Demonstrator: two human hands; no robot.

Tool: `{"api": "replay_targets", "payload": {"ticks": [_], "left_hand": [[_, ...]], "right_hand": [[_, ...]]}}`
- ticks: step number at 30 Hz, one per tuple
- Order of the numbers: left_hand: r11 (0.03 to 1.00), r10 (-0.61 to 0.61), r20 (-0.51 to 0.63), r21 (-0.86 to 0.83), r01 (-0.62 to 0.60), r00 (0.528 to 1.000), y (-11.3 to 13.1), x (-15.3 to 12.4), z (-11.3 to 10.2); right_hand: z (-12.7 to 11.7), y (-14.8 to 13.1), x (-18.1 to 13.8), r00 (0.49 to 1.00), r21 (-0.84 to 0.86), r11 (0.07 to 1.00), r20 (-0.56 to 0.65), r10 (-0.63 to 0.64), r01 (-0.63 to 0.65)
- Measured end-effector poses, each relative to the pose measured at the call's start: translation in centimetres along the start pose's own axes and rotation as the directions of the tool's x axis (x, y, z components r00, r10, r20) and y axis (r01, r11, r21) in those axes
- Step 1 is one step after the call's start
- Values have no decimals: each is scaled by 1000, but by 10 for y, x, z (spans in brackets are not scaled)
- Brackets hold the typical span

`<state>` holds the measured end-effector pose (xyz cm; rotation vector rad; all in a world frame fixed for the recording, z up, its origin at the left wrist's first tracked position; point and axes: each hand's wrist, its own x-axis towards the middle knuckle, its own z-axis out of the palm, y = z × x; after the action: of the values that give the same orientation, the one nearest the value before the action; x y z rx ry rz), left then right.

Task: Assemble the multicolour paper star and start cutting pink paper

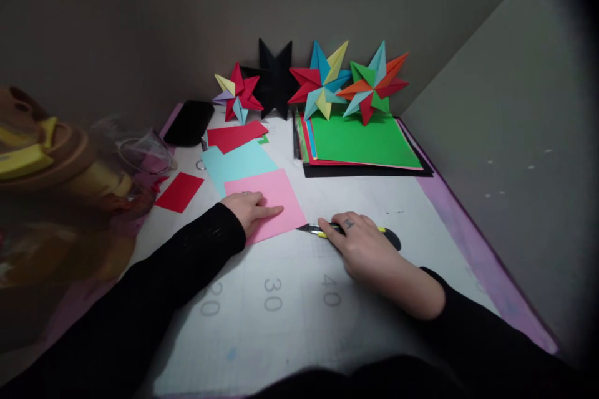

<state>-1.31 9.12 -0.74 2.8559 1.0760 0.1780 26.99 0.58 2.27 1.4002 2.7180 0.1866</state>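
Note:
My left hand (249,209) rests on a pink paper square (271,199), fingers together and pressing it flat on the white cutting mat (281,299). My right hand (358,243) lies over a yellow and black utility knife (390,235), fingers curled onto it. The knife's blade end (306,228) touches the pink sheet's near right edge. A light blue sheet (236,162) lies partly under the pink one.
Red paper pieces (180,192) lie to the left. A stack of coloured sheets with green on top (365,140) sits at the back right. Several folded paper stars (322,81) lean on the wall. A black case (189,121) and a clear container (140,153) stand at the left.

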Motion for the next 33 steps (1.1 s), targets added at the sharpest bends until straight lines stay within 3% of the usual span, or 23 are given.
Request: {"api": "replay_targets", "payload": {"ticks": [33], "left_hand": [[997, -39, 10, -66, 40, 999, 2, 1, -1]], "right_hand": [[0, -3, 0, 996, 32, 996, -49, -78, 79]]}}
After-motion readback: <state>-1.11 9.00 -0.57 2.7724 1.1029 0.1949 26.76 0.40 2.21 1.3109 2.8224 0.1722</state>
